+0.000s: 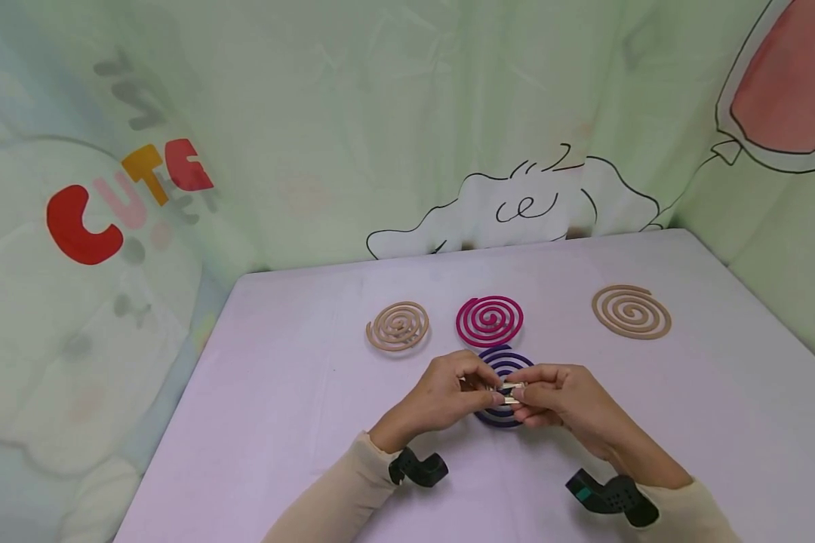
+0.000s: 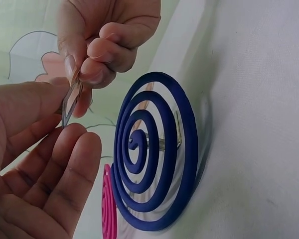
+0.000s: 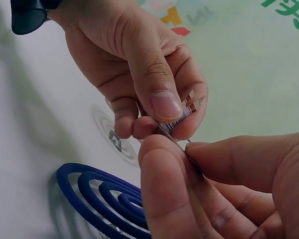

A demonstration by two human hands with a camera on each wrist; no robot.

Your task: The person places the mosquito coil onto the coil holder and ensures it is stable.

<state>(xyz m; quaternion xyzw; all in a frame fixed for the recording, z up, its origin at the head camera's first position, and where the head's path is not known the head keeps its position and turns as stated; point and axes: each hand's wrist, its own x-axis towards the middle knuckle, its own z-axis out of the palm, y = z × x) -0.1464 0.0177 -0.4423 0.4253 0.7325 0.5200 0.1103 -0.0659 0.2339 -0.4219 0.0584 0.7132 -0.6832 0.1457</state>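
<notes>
Over a dark blue mosquito coil (image 1: 497, 423), both hands meet at a small, thin metal mosquito-coil stand (image 2: 72, 97). My left hand (image 1: 444, 396) pinches one end between thumb and fingers. The other end is pinched by my right hand (image 1: 562, 398). In the right wrist view, short prongs (image 3: 190, 105) show beside the left thumb. Fingers cover much of the piece. The blue coil is raised off the table, and another metal stand (image 2: 159, 143) shows through its rings in the left wrist view.
Behind the hands, a magenta coil (image 1: 490, 320) and a tan coil (image 1: 398, 326) sit on the white table (image 1: 299, 422). Another tan coil (image 1: 630, 311) lies farther right. A printed curtain (image 1: 394, 136) hangs along the back edge.
</notes>
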